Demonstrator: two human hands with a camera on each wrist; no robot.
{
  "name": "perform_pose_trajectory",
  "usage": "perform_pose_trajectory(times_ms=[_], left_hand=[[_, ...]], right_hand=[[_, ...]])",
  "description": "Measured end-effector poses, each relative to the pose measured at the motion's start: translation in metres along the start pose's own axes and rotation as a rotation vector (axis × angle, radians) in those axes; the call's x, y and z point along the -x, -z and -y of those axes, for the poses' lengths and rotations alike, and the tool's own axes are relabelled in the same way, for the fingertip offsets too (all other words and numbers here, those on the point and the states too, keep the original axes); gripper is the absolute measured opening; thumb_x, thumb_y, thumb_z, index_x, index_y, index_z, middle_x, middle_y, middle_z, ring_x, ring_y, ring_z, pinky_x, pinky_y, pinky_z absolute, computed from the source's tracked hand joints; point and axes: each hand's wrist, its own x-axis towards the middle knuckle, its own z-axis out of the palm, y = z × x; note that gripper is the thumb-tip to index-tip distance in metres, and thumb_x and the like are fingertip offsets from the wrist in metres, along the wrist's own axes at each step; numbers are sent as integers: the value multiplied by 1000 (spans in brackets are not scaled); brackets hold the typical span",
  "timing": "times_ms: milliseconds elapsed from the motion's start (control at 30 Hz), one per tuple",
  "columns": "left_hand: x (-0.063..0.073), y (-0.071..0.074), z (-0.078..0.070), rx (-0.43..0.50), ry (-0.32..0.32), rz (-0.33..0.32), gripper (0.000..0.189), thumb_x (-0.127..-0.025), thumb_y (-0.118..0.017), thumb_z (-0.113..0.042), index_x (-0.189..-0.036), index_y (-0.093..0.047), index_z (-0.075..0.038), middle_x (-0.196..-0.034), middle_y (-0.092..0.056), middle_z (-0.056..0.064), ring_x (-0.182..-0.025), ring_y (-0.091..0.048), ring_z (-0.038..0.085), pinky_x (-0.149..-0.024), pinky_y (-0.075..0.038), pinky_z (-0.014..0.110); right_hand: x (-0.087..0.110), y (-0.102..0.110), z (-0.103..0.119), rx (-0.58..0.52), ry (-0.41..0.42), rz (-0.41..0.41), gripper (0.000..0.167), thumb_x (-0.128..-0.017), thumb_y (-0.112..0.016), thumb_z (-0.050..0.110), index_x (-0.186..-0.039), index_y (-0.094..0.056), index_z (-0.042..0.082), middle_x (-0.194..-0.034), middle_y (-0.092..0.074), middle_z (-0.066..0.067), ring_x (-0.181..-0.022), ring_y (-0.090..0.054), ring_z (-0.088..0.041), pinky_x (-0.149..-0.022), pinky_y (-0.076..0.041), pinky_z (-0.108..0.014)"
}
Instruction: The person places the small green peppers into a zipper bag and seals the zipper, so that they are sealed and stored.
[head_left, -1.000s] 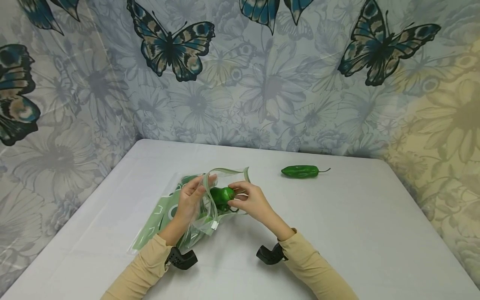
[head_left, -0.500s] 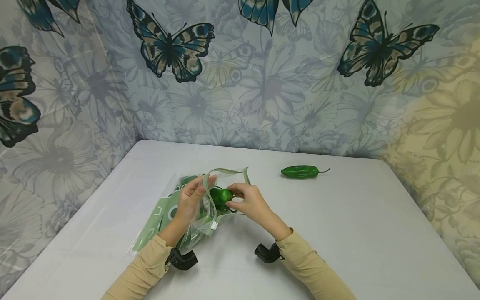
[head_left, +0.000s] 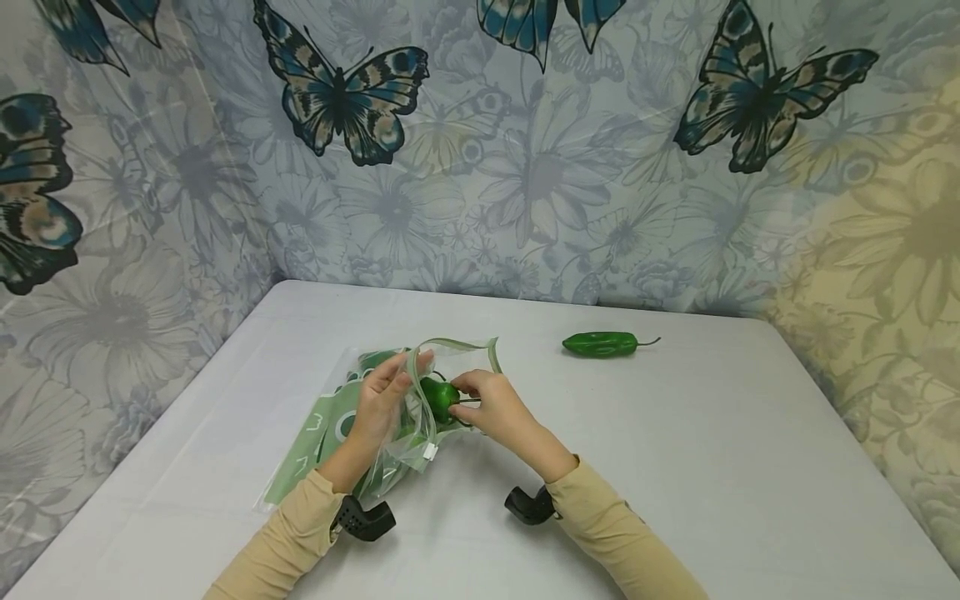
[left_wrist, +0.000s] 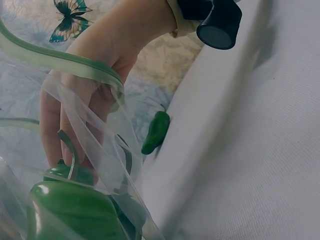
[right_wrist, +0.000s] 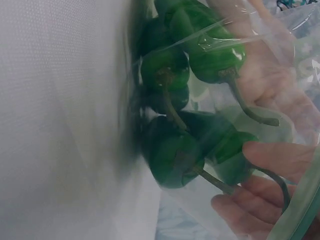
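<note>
A clear zip bag with green print lies left of the table's middle, its mouth raised and held apart. My left hand grips the bag near its rim. Inside the bag's mouth, my right hand pinches a green pepper by its stem end, the stem poking out between thumb and fingers. Several glossy green peppers with curved stems show through the plastic in the right wrist view. In the left wrist view, my right fingers reach down behind a nearer pepper. The bag hides parts of both hands.
One long green pepper lies loose at the back right of the white table. A white slider sits at the bag's near corner. Behind the table hangs a floral cloth with butterflies.
My right hand has moved slightly left, deeper into the bag's mouth with the pepper. The pepper's stem now shows between the fingers. My left hand and the loose pepper have stayed put.
</note>
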Motion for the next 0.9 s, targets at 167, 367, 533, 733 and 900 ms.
perform_pose_trajectory(times_ms=[167,367,533,733,900], left_hand=[[0,0,1,11,-11,-5,27,-89,-57,-20,-114,-61,-11,-114,-59,5,-111,-49,21,-95,-32,33],[-3,-2,3,20,-16,4,28,-88,-57,-22,-114,-61,-12,-114,-59,5,-110,-50,21,-94,-33,33],[-5,-2,4,32,-25,12,27,-88,-57,-21,-113,-61,-12,-113,-60,5,-110,-51,21,-94,-34,33],[-2,1,2,69,-17,3,27,-87,-58,-19,-113,-62,-12,-113,-60,6,-110,-51,21,-95,-33,32],[0,1,1,80,-13,5,27,-88,-57,-18,-114,-62,-14,-114,-59,6,-111,-50,20,-96,-32,32]], right_hand=[[1,1,1,101,27,5,32,-77,-70,6,-105,-60,-5,-100,-60,-14,-90,-58,-24,-74,-48,-29],[5,19,4,36,95,-49,34,-76,-69,-1,-108,-58,-5,-104,-59,-15,-92,-58,-26,-75,-48,-26],[10,42,0,-143,58,-111,31,-76,-68,-3,-106,-60,-5,-103,-60,-15,-94,-58,-26,-79,-46,-24],[12,53,-8,-381,-50,-117,31,-79,-67,0,-108,-59,-6,-104,-60,-18,-93,-59,-27,-79,-46,-27],[12,63,-15,-476,-111,-131,29,-81,-66,4,-108,-59,-6,-104,-59,-18,-96,-57,-26,-81,-46,-27]])
